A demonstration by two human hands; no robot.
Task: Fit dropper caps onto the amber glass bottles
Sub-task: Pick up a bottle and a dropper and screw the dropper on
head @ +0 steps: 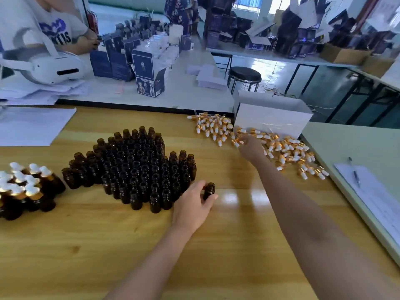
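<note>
My left hand (192,204) grips one open amber bottle (209,190), upright on the wooden table at the right edge of a dense cluster of uncapped amber bottles (134,167). At the far right, my right hand (251,148) reaches into a loose pile of dropper caps (281,148) with gold collars and white bulbs; its fingers curl down among them, and blur hides whether a cap is pinched. Capped bottles (23,187) stand grouped at the left edge.
A white open box (272,118) stands behind the cap pile. White paper (32,124) lies at back left, and a clipboard with a pen (355,174) on the adjoining table at right. Another person sits across with blue cartons (147,72) and a white headset (47,68).
</note>
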